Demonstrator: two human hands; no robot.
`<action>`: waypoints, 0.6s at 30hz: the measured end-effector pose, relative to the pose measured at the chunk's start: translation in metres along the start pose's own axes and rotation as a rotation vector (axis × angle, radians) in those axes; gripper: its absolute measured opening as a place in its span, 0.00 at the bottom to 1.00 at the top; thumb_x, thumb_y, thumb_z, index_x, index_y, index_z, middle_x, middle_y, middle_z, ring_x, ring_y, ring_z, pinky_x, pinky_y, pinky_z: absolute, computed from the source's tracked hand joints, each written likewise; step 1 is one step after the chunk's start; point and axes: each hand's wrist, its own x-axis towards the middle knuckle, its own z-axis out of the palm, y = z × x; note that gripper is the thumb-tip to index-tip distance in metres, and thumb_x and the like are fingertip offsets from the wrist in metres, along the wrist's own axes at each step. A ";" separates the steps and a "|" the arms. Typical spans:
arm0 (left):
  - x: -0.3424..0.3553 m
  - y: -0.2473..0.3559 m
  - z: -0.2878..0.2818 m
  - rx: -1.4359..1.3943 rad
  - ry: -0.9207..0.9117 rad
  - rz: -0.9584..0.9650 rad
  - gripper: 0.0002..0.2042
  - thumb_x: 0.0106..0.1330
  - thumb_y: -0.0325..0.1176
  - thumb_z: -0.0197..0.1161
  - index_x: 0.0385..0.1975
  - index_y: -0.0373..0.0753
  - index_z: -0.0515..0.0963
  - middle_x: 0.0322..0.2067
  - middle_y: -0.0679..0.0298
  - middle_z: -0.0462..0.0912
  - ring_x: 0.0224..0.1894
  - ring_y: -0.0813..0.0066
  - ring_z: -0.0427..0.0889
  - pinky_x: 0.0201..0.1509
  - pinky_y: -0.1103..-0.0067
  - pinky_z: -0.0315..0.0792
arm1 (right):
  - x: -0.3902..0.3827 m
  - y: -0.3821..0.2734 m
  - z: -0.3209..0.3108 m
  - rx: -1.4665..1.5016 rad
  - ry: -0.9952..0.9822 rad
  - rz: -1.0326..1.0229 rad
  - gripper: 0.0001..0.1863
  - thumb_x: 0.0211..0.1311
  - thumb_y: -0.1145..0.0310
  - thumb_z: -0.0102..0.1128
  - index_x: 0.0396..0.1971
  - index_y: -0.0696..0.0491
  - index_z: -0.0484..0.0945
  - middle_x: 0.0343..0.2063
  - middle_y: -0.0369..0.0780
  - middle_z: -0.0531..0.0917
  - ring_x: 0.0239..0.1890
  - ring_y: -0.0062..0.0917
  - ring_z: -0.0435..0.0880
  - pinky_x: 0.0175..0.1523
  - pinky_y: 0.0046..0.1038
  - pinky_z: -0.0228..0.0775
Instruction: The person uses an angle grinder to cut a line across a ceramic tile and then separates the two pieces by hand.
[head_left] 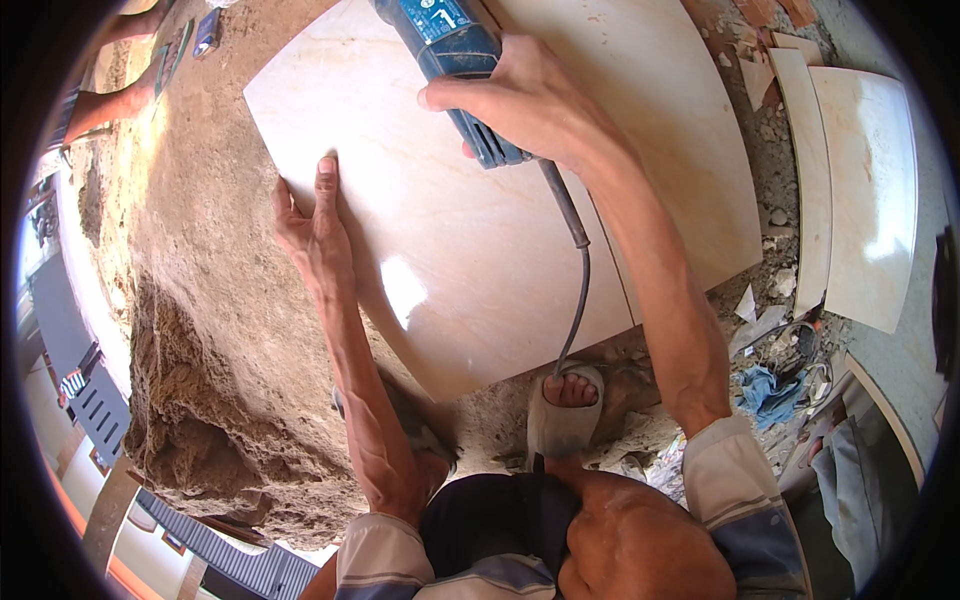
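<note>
My right hand [520, 95] is wrapped around the body of a blue angle grinder [445, 50]. Its front end runs out of view at the top, so the disc is not seen. A black cord [580, 290] hangs from its rear and trails toward my sandalled foot. Beneath the grinder lies a glossy cream tile [480, 270], with a thin dark straight line across it on the right. At the tile's left edge, my left hand [315, 235] grips it, thumb on top and the other fingers partly hidden at the edge.
Rough bare earth [215, 230] lies to the left, dropping off at a crumbly edge. Cream tile pieces [865, 190] lie at the right beside broken shards and rubble. A blue rag [772, 395] sits among debris. Another person's foot and leg [115, 105] show at upper left.
</note>
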 end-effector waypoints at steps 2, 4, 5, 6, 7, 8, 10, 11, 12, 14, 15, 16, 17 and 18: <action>-0.001 0.002 0.000 -0.004 -0.003 -0.002 0.33 0.71 0.55 0.78 0.61 0.30 0.82 0.41 0.53 0.94 0.42 0.64 0.93 0.53 0.58 0.88 | 0.000 0.003 0.001 0.014 0.000 -0.003 0.21 0.46 0.49 0.79 0.23 0.54 0.87 0.21 0.44 0.87 0.24 0.31 0.88 0.31 0.34 0.79; -0.001 0.001 0.001 -0.022 0.007 0.027 0.32 0.71 0.55 0.78 0.60 0.30 0.82 0.41 0.54 0.94 0.41 0.64 0.93 0.53 0.59 0.88 | -0.001 0.001 0.000 0.011 -0.010 0.005 0.21 0.45 0.49 0.79 0.23 0.53 0.87 0.21 0.44 0.87 0.24 0.32 0.88 0.31 0.35 0.78; -0.001 0.001 0.001 -0.019 0.009 0.019 0.32 0.70 0.55 0.78 0.59 0.30 0.82 0.40 0.54 0.94 0.41 0.64 0.93 0.52 0.59 0.88 | -0.002 0.000 0.000 0.008 -0.014 0.011 0.21 0.45 0.49 0.78 0.23 0.53 0.87 0.21 0.44 0.87 0.24 0.32 0.88 0.31 0.35 0.78; -0.001 0.001 0.001 -0.015 0.011 0.011 0.32 0.70 0.55 0.79 0.59 0.30 0.82 0.40 0.54 0.94 0.40 0.64 0.93 0.52 0.60 0.88 | -0.002 -0.001 -0.001 0.000 -0.009 0.016 0.21 0.45 0.49 0.79 0.23 0.53 0.87 0.21 0.44 0.87 0.24 0.32 0.88 0.31 0.35 0.78; -0.001 0.000 0.001 -0.012 0.013 0.002 0.32 0.70 0.55 0.79 0.59 0.30 0.82 0.39 0.54 0.94 0.40 0.64 0.93 0.52 0.60 0.88 | -0.002 -0.002 0.000 -0.008 -0.004 0.020 0.21 0.45 0.48 0.79 0.23 0.52 0.87 0.21 0.43 0.87 0.24 0.31 0.88 0.31 0.35 0.78; 0.000 -0.001 0.001 -0.013 0.011 0.011 0.33 0.70 0.54 0.79 0.59 0.30 0.82 0.39 0.54 0.94 0.40 0.64 0.93 0.52 0.60 0.88 | -0.002 -0.003 0.000 -0.015 0.000 0.023 0.21 0.45 0.48 0.79 0.24 0.52 0.87 0.21 0.43 0.87 0.24 0.31 0.88 0.31 0.35 0.78; 0.002 -0.005 0.000 -0.016 0.006 0.028 0.33 0.70 0.54 0.79 0.59 0.29 0.82 0.38 0.54 0.94 0.39 0.65 0.93 0.51 0.60 0.88 | -0.002 -0.002 -0.001 -0.017 -0.005 0.031 0.21 0.45 0.48 0.79 0.24 0.53 0.87 0.21 0.44 0.87 0.24 0.31 0.88 0.32 0.35 0.79; 0.002 -0.005 0.000 -0.017 0.007 0.032 0.33 0.70 0.55 0.79 0.59 0.29 0.82 0.38 0.54 0.94 0.39 0.64 0.93 0.51 0.59 0.88 | -0.002 -0.001 -0.001 -0.018 -0.009 0.037 0.21 0.45 0.48 0.79 0.24 0.53 0.87 0.21 0.44 0.87 0.24 0.31 0.88 0.32 0.34 0.79; 0.002 -0.004 0.000 -0.018 0.007 0.036 0.33 0.70 0.55 0.79 0.59 0.29 0.82 0.38 0.54 0.94 0.39 0.64 0.93 0.50 0.59 0.88 | -0.003 0.000 -0.001 -0.010 -0.006 0.026 0.22 0.45 0.48 0.79 0.24 0.53 0.87 0.21 0.44 0.87 0.24 0.31 0.88 0.32 0.35 0.79; 0.001 -0.002 0.000 -0.003 0.013 0.037 0.33 0.70 0.55 0.79 0.59 0.29 0.82 0.38 0.54 0.94 0.38 0.64 0.93 0.49 0.58 0.88 | -0.006 0.000 -0.001 0.006 0.002 0.006 0.22 0.46 0.48 0.79 0.24 0.53 0.87 0.21 0.44 0.87 0.24 0.32 0.88 0.32 0.35 0.80; 0.001 -0.001 0.000 0.013 0.019 0.033 0.34 0.70 0.55 0.79 0.59 0.29 0.82 0.37 0.54 0.94 0.38 0.64 0.93 0.49 0.58 0.88 | -0.007 0.001 -0.001 0.010 0.002 0.007 0.22 0.46 0.48 0.79 0.24 0.54 0.87 0.21 0.44 0.87 0.24 0.32 0.88 0.33 0.35 0.80; 0.001 0.000 0.001 0.028 0.025 0.030 0.34 0.70 0.55 0.79 0.59 0.29 0.82 0.37 0.54 0.93 0.38 0.65 0.92 0.48 0.58 0.88 | -0.007 0.002 -0.001 0.013 0.002 0.007 0.22 0.46 0.48 0.79 0.24 0.54 0.87 0.21 0.45 0.87 0.24 0.32 0.88 0.33 0.35 0.80; 0.000 0.001 0.001 0.028 0.025 0.025 0.34 0.70 0.55 0.79 0.59 0.29 0.82 0.37 0.54 0.93 0.38 0.65 0.93 0.48 0.58 0.88 | -0.008 0.003 -0.001 0.017 0.001 0.007 0.22 0.46 0.48 0.79 0.24 0.54 0.87 0.21 0.45 0.87 0.24 0.32 0.88 0.33 0.35 0.80; 0.000 0.002 0.001 0.027 0.025 0.020 0.34 0.70 0.55 0.79 0.59 0.29 0.82 0.37 0.54 0.93 0.38 0.65 0.93 0.48 0.58 0.88 | -0.008 0.004 -0.001 0.012 -0.004 0.017 0.22 0.46 0.48 0.79 0.24 0.54 0.87 0.21 0.45 0.87 0.25 0.32 0.88 0.33 0.35 0.80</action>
